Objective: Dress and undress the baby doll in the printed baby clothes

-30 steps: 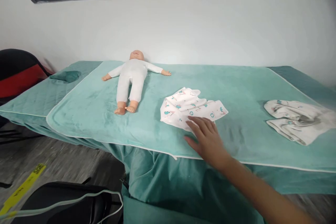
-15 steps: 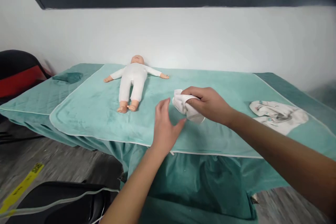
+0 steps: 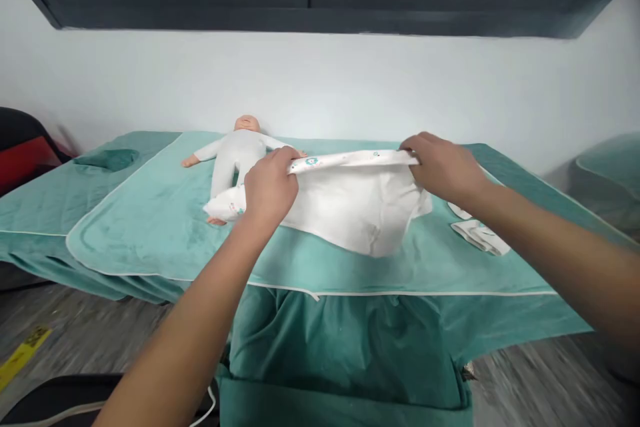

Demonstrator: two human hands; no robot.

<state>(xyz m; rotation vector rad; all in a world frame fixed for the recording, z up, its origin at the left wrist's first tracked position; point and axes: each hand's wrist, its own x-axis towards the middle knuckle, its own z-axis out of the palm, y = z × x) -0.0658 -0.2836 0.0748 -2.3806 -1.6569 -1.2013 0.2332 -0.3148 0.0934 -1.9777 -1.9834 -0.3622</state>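
Note:
Both my hands hold a white printed baby garment (image 3: 357, 203), stretched between them above the mat. Its edge is folded over, showing small teal and pink prints, and the rest hangs down. My left hand (image 3: 273, 185) is closed around the left part of that edge; a sleeve-like end sticks out past it, in front of the doll's legs. My right hand (image 3: 443, 165) pinches the right end. A baby doll (image 3: 240, 150) in a white suit lies on its back behind my left hand, arms spread. Whether the garment is a top or trousers I cannot tell.
A light green mat (image 3: 150, 233) covers the table. Another white cloth item (image 3: 480, 235) lies at the right, partly behind my right forearm. A wall and window frame (image 3: 300, 13) stand behind. A red and black chair (image 3: 27, 157) is at the left.
The white bundle in my right hand is now spread out between both hands. My left hand, open before, has closed on it. The view has shifted slightly.

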